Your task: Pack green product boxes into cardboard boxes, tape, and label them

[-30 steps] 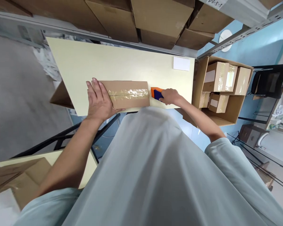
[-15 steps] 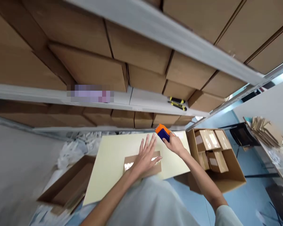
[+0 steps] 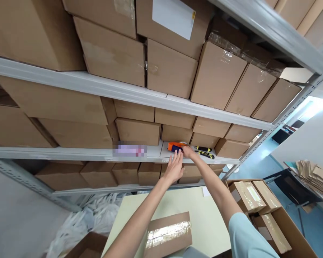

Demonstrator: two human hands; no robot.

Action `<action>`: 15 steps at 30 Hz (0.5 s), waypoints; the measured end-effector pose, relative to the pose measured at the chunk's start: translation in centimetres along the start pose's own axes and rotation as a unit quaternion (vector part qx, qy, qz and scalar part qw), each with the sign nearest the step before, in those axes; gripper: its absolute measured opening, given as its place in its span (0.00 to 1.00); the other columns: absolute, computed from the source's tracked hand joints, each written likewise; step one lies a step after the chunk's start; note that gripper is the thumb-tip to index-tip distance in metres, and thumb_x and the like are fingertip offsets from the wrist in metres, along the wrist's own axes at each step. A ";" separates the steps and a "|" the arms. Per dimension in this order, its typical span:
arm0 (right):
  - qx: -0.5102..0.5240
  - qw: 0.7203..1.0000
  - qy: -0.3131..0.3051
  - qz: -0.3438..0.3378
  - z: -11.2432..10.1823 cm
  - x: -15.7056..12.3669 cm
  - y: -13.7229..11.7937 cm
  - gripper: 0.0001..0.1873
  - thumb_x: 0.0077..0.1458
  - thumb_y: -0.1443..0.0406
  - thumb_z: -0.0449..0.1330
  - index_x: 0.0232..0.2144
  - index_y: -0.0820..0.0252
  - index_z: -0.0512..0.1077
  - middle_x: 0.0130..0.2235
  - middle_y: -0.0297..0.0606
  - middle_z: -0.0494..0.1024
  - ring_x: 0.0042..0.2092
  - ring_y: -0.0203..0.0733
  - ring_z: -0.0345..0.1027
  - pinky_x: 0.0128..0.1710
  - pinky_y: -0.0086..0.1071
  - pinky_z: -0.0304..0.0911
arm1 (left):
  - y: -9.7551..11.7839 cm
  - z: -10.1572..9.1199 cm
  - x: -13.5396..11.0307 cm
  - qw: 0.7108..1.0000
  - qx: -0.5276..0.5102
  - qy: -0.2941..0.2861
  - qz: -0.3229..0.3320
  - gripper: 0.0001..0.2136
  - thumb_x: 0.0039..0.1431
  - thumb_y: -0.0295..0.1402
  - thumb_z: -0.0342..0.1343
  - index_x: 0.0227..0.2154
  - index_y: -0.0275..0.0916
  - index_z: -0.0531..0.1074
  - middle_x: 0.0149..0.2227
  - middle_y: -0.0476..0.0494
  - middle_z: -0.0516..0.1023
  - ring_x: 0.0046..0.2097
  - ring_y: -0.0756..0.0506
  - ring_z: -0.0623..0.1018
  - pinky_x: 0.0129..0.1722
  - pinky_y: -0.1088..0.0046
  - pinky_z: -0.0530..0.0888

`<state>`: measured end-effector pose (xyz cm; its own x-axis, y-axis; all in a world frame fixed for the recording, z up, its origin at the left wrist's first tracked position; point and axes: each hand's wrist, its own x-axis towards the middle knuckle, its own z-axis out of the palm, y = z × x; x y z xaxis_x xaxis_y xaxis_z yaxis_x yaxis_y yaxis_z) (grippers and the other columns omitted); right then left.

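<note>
The right hand (image 3: 187,151) is stretched up to the middle shelf (image 3: 153,153), its fingers closed on the right end of an orange and blue tape dispenser (image 3: 174,146). The dispenser sits at the shelf's front edge, though whether its weight already rests there cannot be told. The left hand (image 3: 174,168) is raised just below it, flat and spread, holding nothing, its fingertips near the shelf's front lip. Two yellow and black cutters (image 3: 204,149) lie on the same shelf, just right of the right hand. Down at the near edge of the tabletop (image 3: 207,218) lies a flat brown box (image 3: 168,233) with a strip of clear tape along its seam, well apart from both hands. Judged from this, the sealing looks done and the dispenser has reached the shelf but is not yet let go. The sealed box has not joined the taped parcels (image 3: 246,196) in the open carton (image 3: 298,238) off the tabletop's right edge.
</note>
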<state>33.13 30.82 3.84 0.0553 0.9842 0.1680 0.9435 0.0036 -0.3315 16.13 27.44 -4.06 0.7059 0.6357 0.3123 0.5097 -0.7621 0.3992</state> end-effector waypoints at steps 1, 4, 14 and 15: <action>-0.006 1.000 -0.005 0.016 0.2 0.3 -0.1 0.10 0.57 0.76 0.68 0.41 0.61 0.80 0.41 0.44 0.88 0.47 0.52 0.81 0.54 0.40 0.73 | 0.3 0.3 -0.4 1.000 -0.004 0.005 -0.002 0.44 0.67 0.31 0.56 0.84 0.29 0.50 0.86 0.24 0.44 0.87 0.27 0.43 0.83 0.36 0.51; -0.010 0.999 -0.001 0.046 0.5 0.6 0.3 0.14 0.60 0.77 0.66 0.49 0.67 0.82 0.48 0.50 0.89 0.55 0.54 0.81 0.61 0.41 0.72 | 0.5 1.6 -2.9 0.999 -0.026 0.007 -0.029 0.43 0.68 0.34 0.58 0.83 0.29 0.54 0.86 0.24 0.46 0.86 0.24 0.41 0.83 0.34 0.51; 0.177 0.974 0.083 0.112 11.3 -27.1 4.9 0.34 0.82 0.51 0.47 0.80 0.57 0.63 0.79 0.52 0.68 0.81 0.55 0.59 0.83 0.60 0.55 | -2.3 8.3 -29.8 0.891 -0.209 0.003 -0.403 0.49 0.70 0.58 0.61 0.81 0.28 0.58 0.82 0.15 0.58 0.83 0.23 0.60 0.81 0.40 0.62; 0.202 0.966 0.064 0.147 12.1 -31.2 4.1 0.35 0.82 0.49 0.45 0.80 0.56 0.63 0.79 0.51 0.68 0.81 0.54 0.59 0.83 0.59 0.56 | -1.5 8.6 -32.0 0.870 -0.221 -0.004 -0.440 0.48 0.70 0.58 0.61 0.81 0.29 0.58 0.81 0.15 0.61 0.81 0.24 0.66 0.80 0.43 0.65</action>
<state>31.36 2.26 -14.04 0.3655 0.9236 0.1159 0.6781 -0.1789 -0.7128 -3.05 7.20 -22.05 0.1415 0.9473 -0.2873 0.6172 0.1424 0.7738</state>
